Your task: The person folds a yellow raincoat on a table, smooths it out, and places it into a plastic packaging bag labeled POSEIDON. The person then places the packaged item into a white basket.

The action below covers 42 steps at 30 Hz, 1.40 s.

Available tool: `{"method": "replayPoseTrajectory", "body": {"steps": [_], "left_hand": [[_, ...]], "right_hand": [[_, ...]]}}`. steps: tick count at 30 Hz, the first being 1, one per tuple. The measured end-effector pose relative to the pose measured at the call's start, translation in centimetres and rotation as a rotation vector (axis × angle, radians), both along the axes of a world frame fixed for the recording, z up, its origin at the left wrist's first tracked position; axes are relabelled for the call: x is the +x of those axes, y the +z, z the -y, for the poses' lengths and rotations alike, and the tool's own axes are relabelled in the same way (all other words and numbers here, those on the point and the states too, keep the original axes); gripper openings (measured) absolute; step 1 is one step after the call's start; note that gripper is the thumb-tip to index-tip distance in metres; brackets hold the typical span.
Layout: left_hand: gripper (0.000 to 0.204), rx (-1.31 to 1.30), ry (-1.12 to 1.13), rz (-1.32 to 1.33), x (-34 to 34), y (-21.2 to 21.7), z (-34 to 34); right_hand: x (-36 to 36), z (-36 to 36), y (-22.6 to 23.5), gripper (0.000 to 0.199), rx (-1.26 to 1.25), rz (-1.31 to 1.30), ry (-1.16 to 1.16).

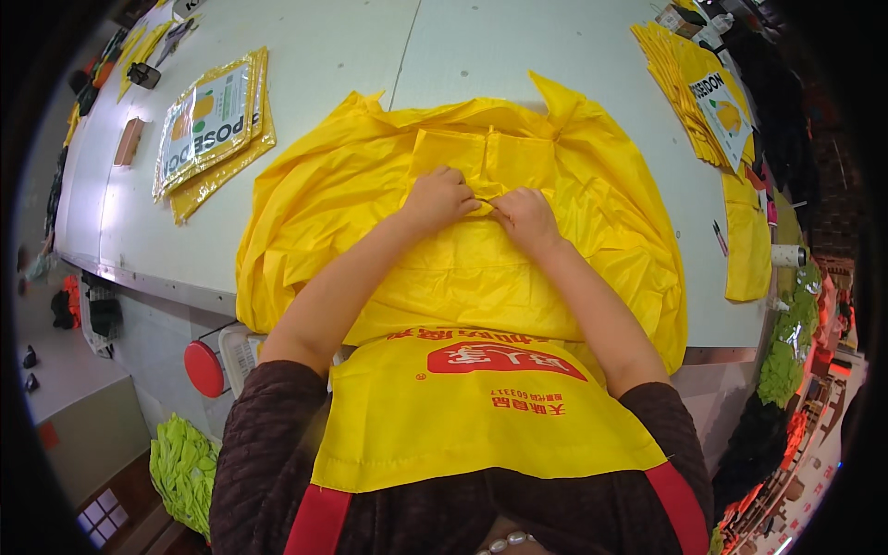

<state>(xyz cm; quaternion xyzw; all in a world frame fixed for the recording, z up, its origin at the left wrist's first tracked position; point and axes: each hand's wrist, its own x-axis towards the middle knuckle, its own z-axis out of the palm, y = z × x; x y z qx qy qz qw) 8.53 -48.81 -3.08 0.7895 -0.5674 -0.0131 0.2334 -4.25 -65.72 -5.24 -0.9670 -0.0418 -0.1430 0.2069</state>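
A big, crumpled garment of thin shiny yellow fabric is spread over the table in front of me, its near part hanging toward my lap. Two square panels like pockets show side by side at its middle. Just below them, my left hand is closed on a fold of the fabric. Close beside it, my right hand pinches the same fold, fingertips almost meeting the left ones. A small dark spot shows between the fingers; I cannot make out what it is. I wear a yellow apron with red straps.
Packed yellow garments in clear bags lie on the pale table at left, near a small brown block. At right are stacked yellow packs, a folded yellow piece and a thread spool. A red round stool stands below left.
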Motion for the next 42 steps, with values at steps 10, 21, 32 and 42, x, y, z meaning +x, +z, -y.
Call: {"method": "replayPoseTrajectory", "body": {"steps": [10, 21, 32, 42], "left_hand": [[0.017, -0.204, -0.071, -0.149, 1.2, -2.5, 0.7], [0.024, -0.222, -0.047, 0.16, 1.1, -0.1, 1.7], [0.023, 0.183, 0.083, -0.401, 5.9, -0.6, 4.4], [0.023, -0.123, -0.015, -0.111, 4.7, -1.9, 4.2]], "right_hand": [[1.1, -0.6, 4.5, 0.014, -0.206, 0.147, -0.029], [3.7, 3.5, 0.1, 0.018, 0.28, -0.302, -0.006], [4.6, 3.9, -0.1, 0.019, 0.112, -0.007, 0.018], [6.5, 3.5, 4.9, 0.017, -0.085, 0.065, 0.042]]}}
